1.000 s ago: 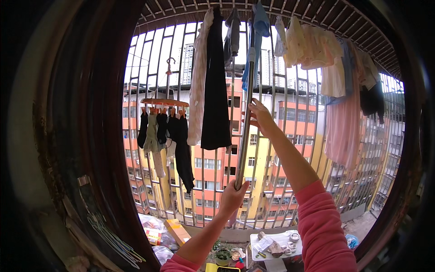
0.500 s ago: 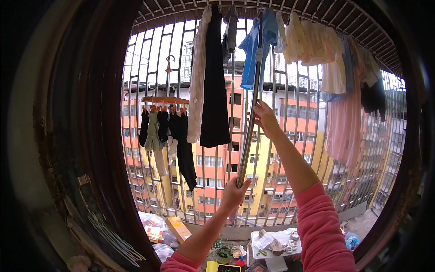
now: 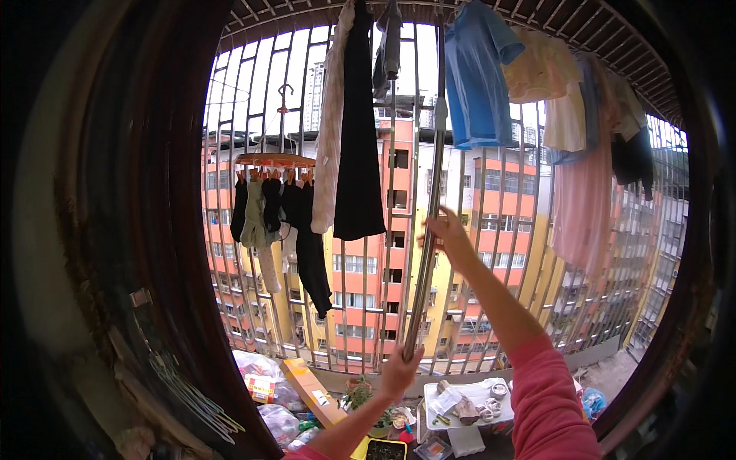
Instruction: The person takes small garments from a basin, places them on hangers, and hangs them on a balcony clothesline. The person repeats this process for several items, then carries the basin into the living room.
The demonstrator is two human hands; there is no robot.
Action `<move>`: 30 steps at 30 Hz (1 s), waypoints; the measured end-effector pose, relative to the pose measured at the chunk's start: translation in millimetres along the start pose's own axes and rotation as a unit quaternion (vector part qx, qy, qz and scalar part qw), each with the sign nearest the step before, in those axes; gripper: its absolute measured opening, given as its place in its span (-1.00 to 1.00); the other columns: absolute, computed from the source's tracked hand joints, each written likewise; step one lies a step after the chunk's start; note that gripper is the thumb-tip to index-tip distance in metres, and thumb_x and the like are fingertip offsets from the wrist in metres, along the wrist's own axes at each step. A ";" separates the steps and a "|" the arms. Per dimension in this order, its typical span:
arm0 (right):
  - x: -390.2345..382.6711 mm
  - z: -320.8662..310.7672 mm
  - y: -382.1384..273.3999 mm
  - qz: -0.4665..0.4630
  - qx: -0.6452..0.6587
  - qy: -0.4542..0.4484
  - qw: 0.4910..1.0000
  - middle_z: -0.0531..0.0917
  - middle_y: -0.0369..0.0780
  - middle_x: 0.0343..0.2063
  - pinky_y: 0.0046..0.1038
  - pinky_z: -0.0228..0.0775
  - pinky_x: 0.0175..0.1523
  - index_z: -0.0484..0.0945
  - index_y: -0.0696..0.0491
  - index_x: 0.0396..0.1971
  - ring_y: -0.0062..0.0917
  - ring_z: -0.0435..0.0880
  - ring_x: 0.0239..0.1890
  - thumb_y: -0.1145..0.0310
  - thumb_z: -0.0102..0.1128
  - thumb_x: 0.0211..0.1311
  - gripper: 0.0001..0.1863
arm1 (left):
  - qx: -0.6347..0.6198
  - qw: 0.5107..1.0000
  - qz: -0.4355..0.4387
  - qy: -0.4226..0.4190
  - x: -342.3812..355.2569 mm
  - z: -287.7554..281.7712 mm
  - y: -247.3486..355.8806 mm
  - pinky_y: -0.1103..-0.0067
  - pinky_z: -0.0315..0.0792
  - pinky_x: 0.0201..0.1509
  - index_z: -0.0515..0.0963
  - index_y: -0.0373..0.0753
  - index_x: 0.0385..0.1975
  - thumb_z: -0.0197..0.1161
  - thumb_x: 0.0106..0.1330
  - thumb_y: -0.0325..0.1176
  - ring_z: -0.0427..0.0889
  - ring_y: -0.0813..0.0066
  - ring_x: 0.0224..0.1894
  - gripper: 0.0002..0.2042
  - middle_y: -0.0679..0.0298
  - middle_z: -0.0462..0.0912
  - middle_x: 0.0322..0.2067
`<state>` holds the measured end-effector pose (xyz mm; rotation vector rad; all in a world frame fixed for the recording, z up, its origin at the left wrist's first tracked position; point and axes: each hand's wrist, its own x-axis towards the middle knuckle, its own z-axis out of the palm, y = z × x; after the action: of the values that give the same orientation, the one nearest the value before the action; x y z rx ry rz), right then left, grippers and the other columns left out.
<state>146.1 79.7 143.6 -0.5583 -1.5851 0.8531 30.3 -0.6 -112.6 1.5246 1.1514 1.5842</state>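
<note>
Both my hands are on a long metal clothes pole (image 3: 435, 172), which stands nearly upright and leans slightly right at the top. My left hand (image 3: 400, 372) grips its lower end. Higher up, my right hand (image 3: 449, 239) has its fingers curled loosely around the shaft. A blue shirt (image 3: 478, 84) hangs just right of the pole's upper part, beside pale yellow clothes (image 3: 539, 69). To the left hang long black trousers (image 3: 360, 161) and a pale patterned garment (image 3: 329, 146). The pole's tip is hard to make out near the overhead bars.
Window bars stand ahead. An orange clip hanger (image 3: 276, 160) with socks and small clothes hangs at left, a pink garment (image 3: 584, 207) at right. Below are a white table (image 3: 491, 399) with odds and ends, a cardboard box (image 3: 313, 391), plastic bags (image 3: 264, 368) and potted plants.
The blue shirt has shifted right, against the yellow clothes, and now hangs clear of the pole. Both my hands and the pole have come lower, and the pole is more upright.
</note>
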 end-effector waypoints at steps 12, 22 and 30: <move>-105.6 57.0 1.2 -0.071 0.132 -0.245 0.958 0.30 -0.03 0.08 -0.15 0.17 0.15 -0.10 0.05 0.24 -0.24 0.36 0.09 -0.27 -0.17 0.10 -0.12 | 0.067 0.990 -0.116 0.044 -138.7 -8.6 -154.0 0.46 0.34 -0.44 0.42 -0.24 -0.50 0.22 0.14 -0.16 0.49 0.33 -0.55 -0.74 0.18 0.48 -0.63; -191.2 181.5 128.8 0.124 0.105 -0.308 0.937 0.36 -0.34 -0.61 -0.57 0.29 -0.45 0.23 0.10 -0.41 -0.67 0.43 -0.60 0.21 -0.11 0.29 -0.75 | 0.251 0.920 -0.298 0.047 -254.3 -94.1 -231.0 0.37 0.37 -0.08 0.33 -0.28 -0.05 0.33 -0.11 -0.16 0.46 0.08 -0.15 -0.40 0.01 0.47 -0.25; -242.8 282.1 219.1 0.103 -0.023 -0.515 0.850 0.47 -0.19 -0.58 -0.45 0.33 -0.37 0.24 0.15 -0.32 -0.50 0.51 -0.52 0.28 -0.05 0.22 -0.76 | -0.015 0.845 -0.437 0.307 -420.7 -124.8 -201.3 0.62 0.43 -0.40 0.40 -0.33 -0.18 0.23 0.06 -0.33 0.53 0.52 -0.42 -0.66 0.19 0.56 -0.40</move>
<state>-104.8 -29.8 -190.4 -0.2905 -2.5482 1.4142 -68.4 -317.5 -463.2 0.2747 1.8000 1.3940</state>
